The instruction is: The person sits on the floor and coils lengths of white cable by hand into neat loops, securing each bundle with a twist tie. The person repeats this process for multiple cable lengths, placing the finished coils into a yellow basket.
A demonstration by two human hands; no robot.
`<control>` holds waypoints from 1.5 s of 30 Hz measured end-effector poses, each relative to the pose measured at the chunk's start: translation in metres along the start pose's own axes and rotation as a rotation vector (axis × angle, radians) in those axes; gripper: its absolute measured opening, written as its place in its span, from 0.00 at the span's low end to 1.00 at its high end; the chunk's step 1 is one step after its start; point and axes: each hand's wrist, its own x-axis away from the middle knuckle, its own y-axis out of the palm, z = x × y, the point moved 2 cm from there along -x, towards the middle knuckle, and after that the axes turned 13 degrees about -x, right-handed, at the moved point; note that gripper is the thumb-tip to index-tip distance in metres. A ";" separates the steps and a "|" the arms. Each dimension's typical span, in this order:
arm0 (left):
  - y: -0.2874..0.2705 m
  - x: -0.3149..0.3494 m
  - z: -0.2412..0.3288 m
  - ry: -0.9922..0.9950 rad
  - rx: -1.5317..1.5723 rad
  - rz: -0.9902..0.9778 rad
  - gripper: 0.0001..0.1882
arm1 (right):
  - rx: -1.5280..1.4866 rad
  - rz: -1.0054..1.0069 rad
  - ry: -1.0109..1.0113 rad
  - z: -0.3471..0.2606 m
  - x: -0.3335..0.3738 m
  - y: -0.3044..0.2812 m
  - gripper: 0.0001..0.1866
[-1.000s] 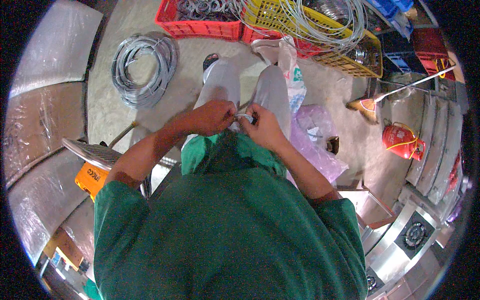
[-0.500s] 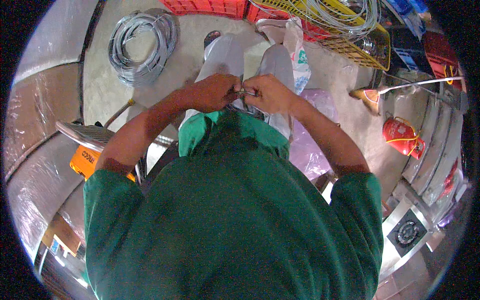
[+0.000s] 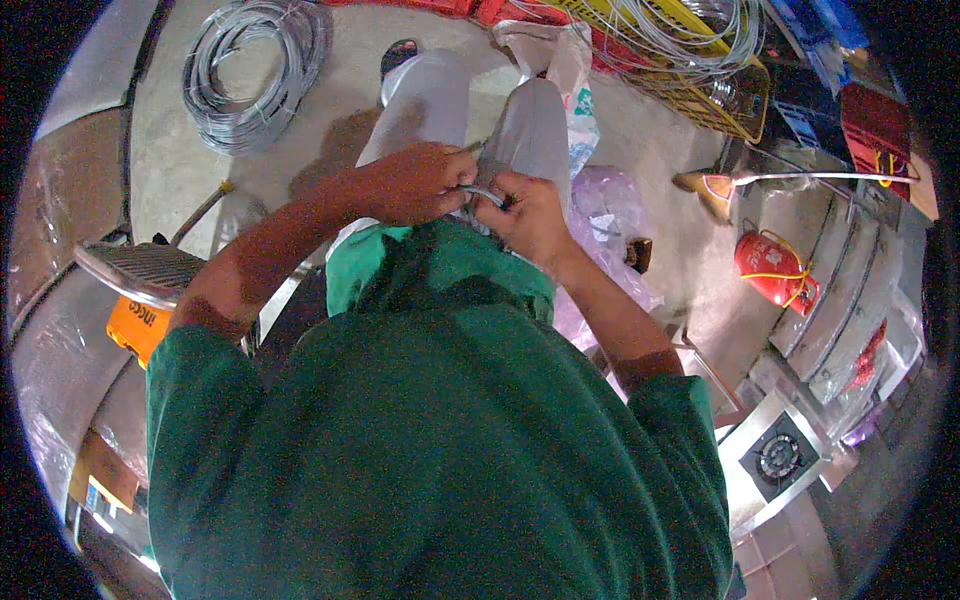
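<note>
Both hands meet over my lap, just above the hem of my green shirt (image 3: 440,400). Between them runs a short, curved, silvery piece (image 3: 484,194), probably metal; its exact kind is too small to make out. My left hand (image 3: 425,183) is closed on one end with the fingers curled under. The other end is pinched by my right hand (image 3: 527,215), between thumb and bent fingers. A small thin tip (image 3: 476,147) shows by the left knuckles, and I cannot tell what it belongs to. My legs in pale grey trousers (image 3: 420,105) lie beneath and beyond the hands.
A coil of grey wire (image 3: 200,85) lies on the floor at far left. Yellow (image 3: 740,115) and red crates (image 3: 430,5) stand ahead. To the right are a purple plastic bag (image 3: 610,210), a broom (image 3: 712,190), a red cylinder (image 3: 772,270) and a gas burner (image 3: 780,455).
My hands have moved slightly apart, with the right lower, so more of the silvery piece shows between them. The whole scene has shifted left and slightly upward in view.
</note>
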 end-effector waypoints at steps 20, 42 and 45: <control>0.007 -0.004 -0.009 0.032 0.035 0.191 0.10 | 0.061 -0.016 0.164 0.003 -0.004 -0.009 0.09; 0.005 0.018 -0.009 -0.023 0.243 0.049 0.10 | -0.243 0.058 0.346 0.010 0.010 0.022 0.11; 0.006 0.017 -0.010 -0.069 0.239 0.019 0.10 | -0.361 0.082 0.376 0.009 0.012 0.024 0.11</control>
